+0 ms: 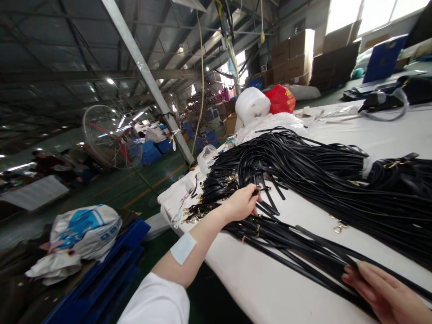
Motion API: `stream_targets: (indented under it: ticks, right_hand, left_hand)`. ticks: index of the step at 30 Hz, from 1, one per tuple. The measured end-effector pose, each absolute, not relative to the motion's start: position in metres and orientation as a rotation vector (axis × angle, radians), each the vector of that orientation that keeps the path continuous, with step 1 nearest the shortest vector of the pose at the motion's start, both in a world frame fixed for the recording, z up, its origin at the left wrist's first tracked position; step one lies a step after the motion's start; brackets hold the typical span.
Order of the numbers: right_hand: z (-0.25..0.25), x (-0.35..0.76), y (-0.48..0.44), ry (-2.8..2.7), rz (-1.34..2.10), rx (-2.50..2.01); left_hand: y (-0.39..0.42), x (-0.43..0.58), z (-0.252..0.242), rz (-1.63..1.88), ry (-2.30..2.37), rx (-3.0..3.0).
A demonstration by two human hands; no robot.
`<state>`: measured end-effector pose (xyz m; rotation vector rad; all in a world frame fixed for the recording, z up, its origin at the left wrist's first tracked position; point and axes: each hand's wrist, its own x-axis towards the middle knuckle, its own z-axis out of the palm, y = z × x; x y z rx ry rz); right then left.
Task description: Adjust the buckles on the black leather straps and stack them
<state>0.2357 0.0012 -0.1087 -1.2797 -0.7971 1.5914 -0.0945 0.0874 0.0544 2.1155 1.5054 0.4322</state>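
Note:
A big heap of black straps (pixel 303 166) with brass clasps lies on a white table (pixel 270 283). My left hand (pixel 241 203) is closed, pinching the end of one black strap near the clasp ends. A thinner bundle of straps (pixel 297 249) runs from there toward the near right. My right hand (pixel 381 290) lies at the bottom right with fingers stretched flat, pressing on that bundle's far end. A white patch (pixel 182 247) is stuck on my left forearm.
A loose brass clasp (pixel 338 226) lies on the table. White and red bags (pixel 263 104) sit at the table's far end, with a dark bag (pixel 388 100) beyond. A standing fan (pixel 108 137), blue crates (pixel 101 279) and a stuffed sack (pixel 83 234) are on the left.

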Motion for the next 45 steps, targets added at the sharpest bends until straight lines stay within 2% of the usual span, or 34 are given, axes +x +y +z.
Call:
stream_targets:
  ticks: [3, 8, 19, 30, 37, 40, 45]
  right_hand:
    - [-0.086, 0.232, 0.002, -0.687, 1.626, -1.172]
    - [-0.069, 0.224, 0.000, -0.660, 1.634, -1.075]
    - [-0.063, 0.217, 0.001, -0.655, 1.633, -1.054]
    - [-0.062, 0.220, -0.001, -0.851, 1.580, -1.091]
    - [-0.055, 0.217, -0.008, -1.011, 1.453, -1.148]
    - [-0.046, 0.215, -0.017, -1.124, 1.261, -1.166]
    - [-0.035, 0.206, -0.040, -1.725, 0.664, -1.218]
  left_hand:
    - [0.078, -0.049, 0.035, 0.621, 1.243, 1.928]
    - [0.070, 0.007, 0.002, 0.810, 1.234, 1.869]
    - [0.073, 0.036, -0.029, 1.146, 1.134, 1.603]
    - [0.058, 0.020, -0.016, 1.100, 1.074, 1.845]
    - [0.036, 0.045, -0.022, 0.745, 0.813, 2.019]
    - [0.029, 0.052, -0.029, 0.700, 0.762, 2.023]
    - [0.020, 0.053, -0.031, 0.491, 0.871, 2.242]
